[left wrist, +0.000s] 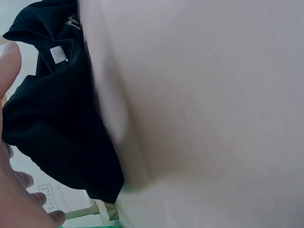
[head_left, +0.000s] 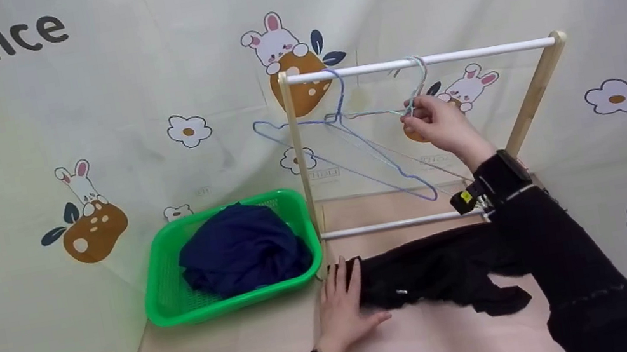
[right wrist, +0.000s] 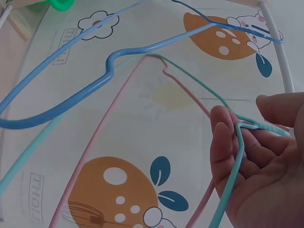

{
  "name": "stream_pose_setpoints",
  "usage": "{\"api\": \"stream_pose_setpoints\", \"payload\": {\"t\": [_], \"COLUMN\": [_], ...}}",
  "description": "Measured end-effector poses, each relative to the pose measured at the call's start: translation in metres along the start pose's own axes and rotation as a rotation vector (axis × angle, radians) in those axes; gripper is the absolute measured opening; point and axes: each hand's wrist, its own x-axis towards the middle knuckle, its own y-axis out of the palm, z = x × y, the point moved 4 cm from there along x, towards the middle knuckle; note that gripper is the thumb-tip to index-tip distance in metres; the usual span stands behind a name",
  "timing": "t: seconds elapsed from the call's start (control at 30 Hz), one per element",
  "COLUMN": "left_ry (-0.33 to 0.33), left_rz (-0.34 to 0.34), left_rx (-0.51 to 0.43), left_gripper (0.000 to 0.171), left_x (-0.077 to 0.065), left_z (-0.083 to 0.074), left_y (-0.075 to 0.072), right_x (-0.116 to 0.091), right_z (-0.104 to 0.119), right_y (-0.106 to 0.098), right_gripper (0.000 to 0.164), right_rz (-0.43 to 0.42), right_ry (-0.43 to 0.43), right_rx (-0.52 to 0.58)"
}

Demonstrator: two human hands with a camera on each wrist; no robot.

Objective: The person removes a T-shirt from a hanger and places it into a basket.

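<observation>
My right hand [head_left: 438, 123] is at the neck of a teal hanger [right wrist: 231, 175], its fingers curled around the wire just below the hook. A pink hanger [right wrist: 100, 137] hangs close beside the teal one. Further left on the same rod is a blue hanger [right wrist: 83, 96], tilted. On the table in front of the rack lies a black garment [head_left: 427, 269], with a white label at its neck opening in the left wrist view. My left hand [head_left: 344, 311] rests at the garment's left end, fingers straight and spread, the fingertips on its edge.
The rack has a white top rod [head_left: 485, 51] and wooden side posts [head_left: 533, 93]. Left of it stands a green basket [head_left: 159, 293] holding a bundled navy cloth [head_left: 242, 246]. A printed curtain [head_left: 150, 56] surrounds the table on the back and sides.
</observation>
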Motion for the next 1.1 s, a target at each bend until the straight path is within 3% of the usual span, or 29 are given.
{"api": "stream_pose_setpoints", "payload": {"t": [0.6, 0.9, 1.1], "left_ry": [-0.094, -0.144, -0.141], "left_rz": [0.092, 0.144, 0.133], "left_rx": [-0.001, -0.04, 0.04], "left_gripper": [0.117, 0.12, 0.117], "left_x": [0.011, 0.01, 0.008], "left_z": [0.007, 0.009, 0.006], "left_y": [0.021, 0.032, 0.036], "right_x": [-0.036, -0.059, -0.07], "right_z": [-0.012, -0.021, -0.027], "right_y": [-0.001, 0.007, 0.01], "right_gripper": [0.052, 0.058, 0.064], "right_rz": [-0.053, -0.134, -0.152], "right_ry": [-0.216, -0.317, -0.373], "right_rx": [-0.322, -0.458, -0.485]}}
